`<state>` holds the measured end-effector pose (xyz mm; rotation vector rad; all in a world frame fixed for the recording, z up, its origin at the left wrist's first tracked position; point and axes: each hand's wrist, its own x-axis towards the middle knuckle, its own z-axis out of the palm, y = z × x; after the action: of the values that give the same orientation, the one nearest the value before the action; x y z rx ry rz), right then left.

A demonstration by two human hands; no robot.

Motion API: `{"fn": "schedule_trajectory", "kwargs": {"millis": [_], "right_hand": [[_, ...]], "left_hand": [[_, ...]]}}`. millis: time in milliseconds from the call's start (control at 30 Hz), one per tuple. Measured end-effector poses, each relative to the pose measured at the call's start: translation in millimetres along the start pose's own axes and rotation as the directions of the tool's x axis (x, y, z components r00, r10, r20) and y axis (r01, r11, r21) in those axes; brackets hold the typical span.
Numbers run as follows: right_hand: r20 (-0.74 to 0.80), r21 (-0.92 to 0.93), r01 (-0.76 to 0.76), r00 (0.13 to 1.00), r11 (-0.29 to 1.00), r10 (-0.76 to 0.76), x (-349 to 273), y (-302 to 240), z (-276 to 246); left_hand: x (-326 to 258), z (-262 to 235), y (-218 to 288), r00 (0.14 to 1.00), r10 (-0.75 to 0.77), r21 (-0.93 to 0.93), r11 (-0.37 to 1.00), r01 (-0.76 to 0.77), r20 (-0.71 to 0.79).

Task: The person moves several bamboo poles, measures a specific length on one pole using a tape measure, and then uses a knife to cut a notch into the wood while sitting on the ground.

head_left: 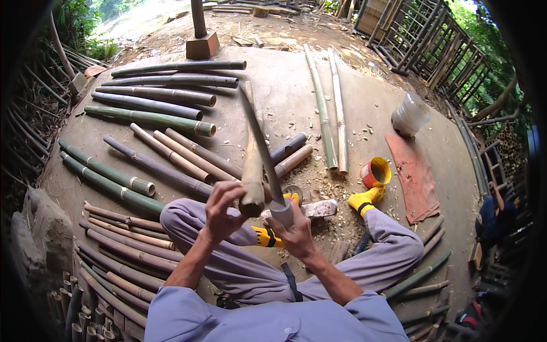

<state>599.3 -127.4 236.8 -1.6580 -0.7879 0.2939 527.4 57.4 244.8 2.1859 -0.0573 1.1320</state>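
Left hand [221, 212], centre, 6 o'clock of frame middle: closed around the near end of a tan bamboo piece [251, 165] pointing to 12 o'clock. Right hand [294, 229], just at 3 o'clock of the left: grips the handle of a long dark blade [260, 142] laid along the bamboo. Bamboo poles [149, 97], green and brown, rows from 9 to 11 o'clock. Two thin split canes [331, 108], 1 o'clock. Yellow-rimmed tape roll [375, 172], red cloth [414, 176], plastic jar [409, 114], 2–3 o'clock. Wood shavings [319, 185] on ground.

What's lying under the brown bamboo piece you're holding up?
Under the brown bamboo piece lie cut bamboo poles and wood shavings on the concrete floor. Whatever sits directly beneath it is covered.
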Motion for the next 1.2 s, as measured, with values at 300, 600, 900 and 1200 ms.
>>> {"fn": "schedule_trajectory", "kwargs": {"millis": [300,600,900,1200], "right_hand": [[-0.112,0.619,-0.237,0.917,0.749,0.383,-38,18,4],[-0.132,0.687,-0.264,0.871,0.677,0.474,-51,20,7],[-0.085,0.644,-0.237,0.923,0.728,0.375,-26,10,6],[0.049,-0.076,0.043,0.998,0.996,-0.039,-6,-5,-11]], "left_hand": [[-37,44,17,0.987,-0.003,-0.114,0.993,0.022,0.162],[-56,52,32,0.974,-0.093,-0.055,0.993,0.107,0.207],[-38,38,19,0.996,0.014,-0.074,0.997,-0.007,0.092],[8,-9,9,0.981,0.026,0.027,0.999,-0.022,-0.192]]}}
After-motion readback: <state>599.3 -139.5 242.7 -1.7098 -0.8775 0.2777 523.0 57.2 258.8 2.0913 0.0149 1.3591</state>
